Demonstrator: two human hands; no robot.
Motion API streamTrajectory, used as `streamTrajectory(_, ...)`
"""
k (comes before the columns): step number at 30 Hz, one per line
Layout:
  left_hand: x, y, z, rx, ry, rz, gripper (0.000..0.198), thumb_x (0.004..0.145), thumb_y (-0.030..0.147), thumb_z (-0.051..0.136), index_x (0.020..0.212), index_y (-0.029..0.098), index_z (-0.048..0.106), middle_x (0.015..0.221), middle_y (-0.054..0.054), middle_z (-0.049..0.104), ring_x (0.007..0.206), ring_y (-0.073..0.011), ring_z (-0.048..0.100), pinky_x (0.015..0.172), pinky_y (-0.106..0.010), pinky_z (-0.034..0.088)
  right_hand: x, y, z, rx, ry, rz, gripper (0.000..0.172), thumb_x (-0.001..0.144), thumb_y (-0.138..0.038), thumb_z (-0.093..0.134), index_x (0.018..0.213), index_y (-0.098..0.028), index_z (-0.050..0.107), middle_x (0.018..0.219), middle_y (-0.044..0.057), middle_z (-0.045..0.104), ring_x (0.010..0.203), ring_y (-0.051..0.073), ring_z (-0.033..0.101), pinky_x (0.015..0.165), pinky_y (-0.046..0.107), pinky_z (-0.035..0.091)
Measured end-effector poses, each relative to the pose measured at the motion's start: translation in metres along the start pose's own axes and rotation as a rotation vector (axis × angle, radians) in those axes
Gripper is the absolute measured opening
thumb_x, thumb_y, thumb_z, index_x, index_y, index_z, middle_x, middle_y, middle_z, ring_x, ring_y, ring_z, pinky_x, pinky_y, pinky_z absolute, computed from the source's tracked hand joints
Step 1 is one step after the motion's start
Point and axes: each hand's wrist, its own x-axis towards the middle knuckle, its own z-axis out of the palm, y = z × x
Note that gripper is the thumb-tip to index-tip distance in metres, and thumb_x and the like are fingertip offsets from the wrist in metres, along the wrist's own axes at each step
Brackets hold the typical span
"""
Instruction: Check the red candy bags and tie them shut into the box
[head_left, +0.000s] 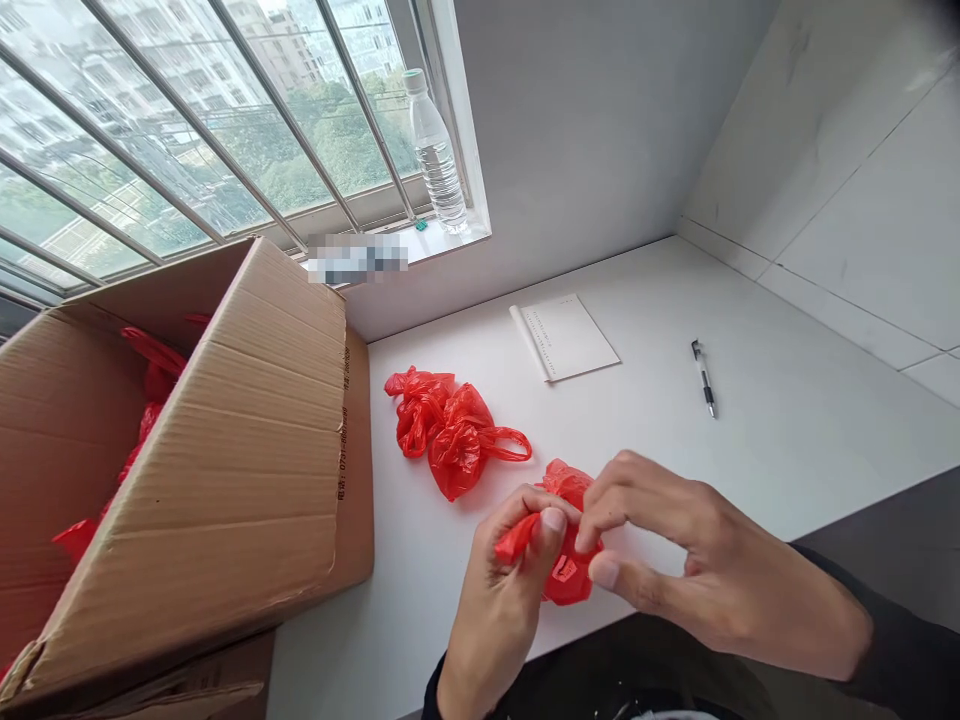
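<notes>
Cardboard box (225, 430): "电话: 0731-8…", rest blurred. Notepad (576, 338) print too small.

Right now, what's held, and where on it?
A red plastic bag, its bunched part in the left hand; whether the right hand pinches it too is unclear.

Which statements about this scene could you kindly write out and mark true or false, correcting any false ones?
1. The left hand grips part of a red plastic bag. True.
2. The plastic water bottle lies on its side. False: it stands upright on the windowsill.
3. The pen lies on the white countertop. True.
4. The cardboard box is sealed shut. False: it is open, with red plastic inside.
5. The right hand is writing on the notepad. False: its fingers are at the red plastic bag.
</notes>
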Motion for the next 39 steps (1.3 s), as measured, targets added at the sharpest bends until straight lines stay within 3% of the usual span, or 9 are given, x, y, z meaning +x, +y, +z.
streamTrajectory(4,-0.003,0.007,-0.004,0.082,-0.071,0.047,0.013,0.094,0.032,0.066,0.089,0.02,0.067,0.09,-0.004,0.062,0.08,-0.016,0.056,0.074,-0.027,0.048,0.011,0.021,0.005,0.071,-0.027,0.036,0.028,0.104,-0.037,0.051,0.129,-0.027,0.057,0.129,0.007,0.064,0.122,0.022,0.057,0.102,0.038,0.049)
streamTrajectory(7,-0.006,0.001,-0.007,0.177,-0.042,0.115,0.009,0.091,0.021,0.067,0.1,0.022,0.067,0.091,-0.003,0.065,0.078,-0.0164,0.06,0.071,-0.027,0.05,0.017,0.033,0.011,0.151,-0.094,0.137,0.032,0.106,-0.045,0.045,0.125,-0.024,0.059,0.118,0.007,0.068,0.108,0.021,0.061,0.094,0.036,0.05)
streamTrajectory(12,0.001,-0.026,-0.01,0.547,0.286,0.479,0.028,0.085,0.008,0.068,0.106,0.025,0.066,0.096,-0.004,0.07,0.084,-0.0192,0.066,0.073,-0.027,0.054,0.016,0.039,0.021,0.292,-0.145,0.303,0.035,0.109,-0.045,0.035,0.121,-0.023,0.059,0.073,-0.005,0.053,0.061,0.012,0.044,0.06,0.027,0.04)
streamTrajectory(15,0.009,-0.041,-0.009,0.674,0.416,0.689,0.04,0.085,0.002,0.065,0.115,0.028,0.07,0.103,-0.007,0.071,0.094,-0.0222,0.069,0.079,-0.03,0.056,0.017,0.044,0.025,0.377,-0.205,0.34,0.038,0.108,-0.043,0.036,0.137,-0.023,0.05,0.066,-0.008,0.04,0.056,0.011,0.033,0.055,0.026,0.032)
streamTrajectory(17,0.012,-0.046,-0.009,0.672,0.461,0.731,0.044,0.085,0.001,0.064,0.119,0.029,0.072,0.106,-0.008,0.071,0.097,-0.0231,0.069,0.081,-0.032,0.057,0.019,0.049,0.025,0.44,-0.25,0.319,0.036,0.107,-0.043,0.041,0.129,-0.021,0.057,0.072,-0.006,0.047,0.061,0.012,0.041,0.06,0.026,0.039)
streamTrajectory(24,0.006,-0.049,-0.02,0.745,0.262,0.67,0.059,0.092,0.004,0.059,0.143,0.033,0.06,0.125,-0.009,0.07,0.112,-0.0253,0.068,0.095,-0.035,0.055,0.021,0.048,0.017,0.207,0.067,0.268,0.019,0.103,-0.038,0.05,0.104,-0.023,0.062,0.108,0.004,0.066,0.104,0.019,0.061,0.093,0.035,0.05)
streamTrajectory(28,-0.016,-0.064,-0.034,0.928,0.313,0.676,0.063,0.093,0.002,0.055,0.15,0.029,0.053,0.138,-0.011,0.066,0.129,-0.0291,0.058,0.106,-0.043,0.048,0.009,0.057,0.011,-0.006,0.153,0.259,0.015,0.103,-0.035,0.048,0.104,-0.025,0.06,0.12,0.007,0.064,0.113,0.022,0.06,0.07,0.029,0.052)
streamTrajectory(34,-0.056,-0.098,-0.059,1.052,0.478,0.645,0.044,0.09,0.0,0.058,0.124,0.024,0.071,0.112,-0.008,0.075,0.104,-0.0224,0.068,0.093,-0.035,0.051,-0.01,0.093,0.004,-0.063,0.215,0.493,0.019,0.103,-0.038,0.047,0.093,-0.025,0.056,0.093,0.002,0.064,0.086,0.02,0.06,0.064,0.031,0.044)
streamTrajectory(39,-0.046,-0.084,-0.025,0.47,0.654,0.37,0.015,0.094,0.027,0.066,0.082,0.023,0.075,0.114,-0.008,0.072,0.09,-0.0194,0.067,0.078,-0.029,0.053,-0.001,0.087,0.019,0.461,0.241,0.474,0.026,0.104,-0.049,0.046,0.097,-0.025,0.053,0.099,0.001,0.063,0.083,0.016,0.059,0.08,0.033,0.051)
